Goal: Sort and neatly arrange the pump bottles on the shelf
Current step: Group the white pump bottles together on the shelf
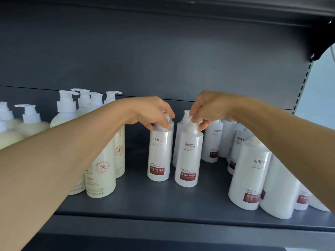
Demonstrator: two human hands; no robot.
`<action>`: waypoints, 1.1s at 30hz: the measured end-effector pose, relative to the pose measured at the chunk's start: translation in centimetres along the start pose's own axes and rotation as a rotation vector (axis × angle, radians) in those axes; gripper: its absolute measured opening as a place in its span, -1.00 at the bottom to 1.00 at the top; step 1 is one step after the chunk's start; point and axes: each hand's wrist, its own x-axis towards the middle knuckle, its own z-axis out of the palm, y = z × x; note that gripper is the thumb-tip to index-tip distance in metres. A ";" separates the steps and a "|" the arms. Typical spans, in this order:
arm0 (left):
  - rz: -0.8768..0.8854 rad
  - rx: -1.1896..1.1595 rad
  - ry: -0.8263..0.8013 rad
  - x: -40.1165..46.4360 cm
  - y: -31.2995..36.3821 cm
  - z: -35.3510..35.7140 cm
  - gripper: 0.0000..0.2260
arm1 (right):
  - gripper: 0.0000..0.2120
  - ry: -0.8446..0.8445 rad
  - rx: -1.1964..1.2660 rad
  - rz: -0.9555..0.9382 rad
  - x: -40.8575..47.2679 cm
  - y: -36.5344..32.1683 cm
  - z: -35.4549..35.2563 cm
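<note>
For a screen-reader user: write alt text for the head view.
Two bare hands each hold the pump top of an upright white cylindrical keratin conditioner bottle, left hand on the left bottle, right hand on the right bottle, mid dark grey shelf. Cream pump bottles stand left, more white bottles right.

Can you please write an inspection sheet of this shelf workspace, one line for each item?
Surface: dark grey shelf, bare in the front middle.
Job's things: cream camellia conditioner pump bottles grouped at left; white keratin conditioner bottles crowded at right; two white keratin bottles stand apart in the middle, left one and right one.
Clutter: nothing seen.
Hands: left hand grips the pump of the left middle bottle; right hand grips the pump of the right middle bottle.
Cables: nothing seen.
Surroundings: grey back panel; slotted shelf upright at right.
</note>
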 end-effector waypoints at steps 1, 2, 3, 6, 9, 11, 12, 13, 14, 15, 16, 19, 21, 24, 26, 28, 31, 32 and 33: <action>0.010 0.005 0.015 0.0 -0.3 -0.1 -0.70 | -0.79 0.003 -0.013 -0.014 0.2 0.0 0.2; 0.018 0.009 0.051 0.1 -0.6 -0.1 -0.67 | -0.78 0.011 -0.016 -0.028 0.3 0.1 0.3; 0.025 0.015 0.091 0.2 -0.8 -0.1 -0.66 | -0.77 0.023 -0.003 -0.045 0.6 0.2 0.5; 0.039 0.096 0.177 0.7 -1.0 0.2 -0.71 | -0.76 0.059 0.028 -0.085 0.9 0.6 0.7; 0.054 0.123 0.236 0.9 -1.0 0.7 -0.76 | -0.76 0.086 0.048 -0.104 1.0 0.9 1.0; 0.065 0.104 0.257 1.1 -1.2 0.9 -0.78 | -0.76 0.105 0.059 -0.112 1.0 1.1 1.3; 0.071 0.091 0.266 1.2 -1.2 1.0 -0.78 | -0.77 0.115 0.055 -0.119 0.9 1.2 1.4; 0.076 0.076 0.269 1.2 -1.3 1.1 -0.78 | -0.77 0.127 0.048 -0.125 1.0 1.2 1.6; 0.082 0.061 0.268 1.3 -1.3 1.1 -0.80 | -0.77 0.144 0.048 -0.131 0.9 1.1 1.7; 0.085 0.051 0.266 1.4 -1.3 1.1 -0.81 | -0.77 0.163 0.052 -0.132 0.8 1.0 1.9; 0.086 0.049 0.266 1.5 -1.3 1.2 -0.83 | -0.77 0.184 0.054 -0.132 0.8 0.9 2.1; 0.081 0.056 0.289 1.6 -1.3 1.3 -0.82 | -0.74 0.230 0.037 -0.138 0.6 0.6 2.4; 0.081 0.029 0.302 1.5 -1.4 1.4 -0.79 | -0.74 0.243 0.050 -0.139 0.5 0.5 2.5; 0.067 -0.089 0.315 1.0 -1.9 1.8 -0.74 | -0.76 0.260 0.123 -0.117 0.5 1.2 2.9; 0.036 -0.149 0.340 0.4 -2.5 2.4 -0.58 | -0.70 0.279 0.211 -0.081 0.4 1.9 3.5; -0.014 -0.151 0.390 -0.2 -3.5 3.7 -0.36 | -0.51 0.331 0.331 -0.046 -0.2 2.9 4.8; -0.076 -0.269 0.369 -1.1 -5.7 6.8 -0.12 | -0.29 0.387 0.481 0.002 -1.7 4.3 8.4; -0.086 -0.334 0.328 -1.4 -6.5 8.0 -0.09 | -0.22 0.358 0.473 0.033 -2.1 4.7 9.8; -0.094 -0.390 0.284 -1.6 -7.1 9.0 -0.09 | -0.15 0.308 0.454 0.071 -2.4 5.1 11.2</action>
